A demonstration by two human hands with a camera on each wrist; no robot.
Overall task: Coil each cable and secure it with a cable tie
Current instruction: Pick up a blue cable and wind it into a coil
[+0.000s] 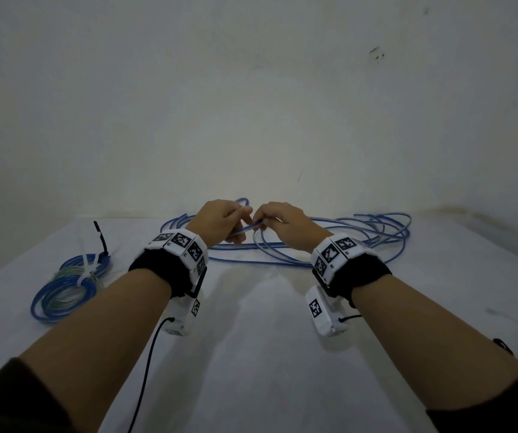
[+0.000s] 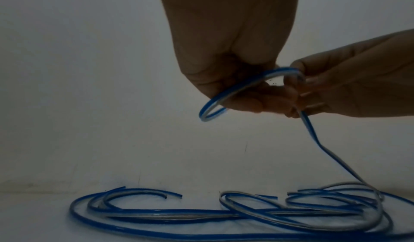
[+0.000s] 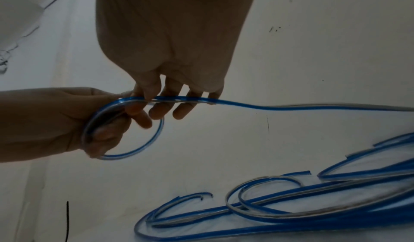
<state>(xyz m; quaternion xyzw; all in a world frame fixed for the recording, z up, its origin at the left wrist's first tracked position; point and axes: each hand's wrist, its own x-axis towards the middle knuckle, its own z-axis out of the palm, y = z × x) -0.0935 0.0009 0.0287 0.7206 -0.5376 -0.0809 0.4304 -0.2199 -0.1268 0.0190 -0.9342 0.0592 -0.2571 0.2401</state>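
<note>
Cable (image 3: 235,103) looped in left hand (image 1: 220,218) fingers, right hand (image 1: 282,220) fingers curled over it

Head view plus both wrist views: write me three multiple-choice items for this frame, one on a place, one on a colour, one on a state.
1. Where does the tied coil lie on the table?
A. at the person's left
B. at the person's right
C. under the hands

2. What colour is the cable being worked?
A. red and black
B. blue and clear
C. plain yellow

3. What state is that cable in?
A. fully coiled and tied
B. lying untouched
C. a first small loop formed, the rest loose

Answers:
1. A, the head view shows it beside the left forearm, with pale ties round it.
2. B, both wrist views show a blue stripe beside a clear one.
3. C, the left hand grips the loop, the right hand feeds the strand, and the loose cables sprawl on the table.
</note>
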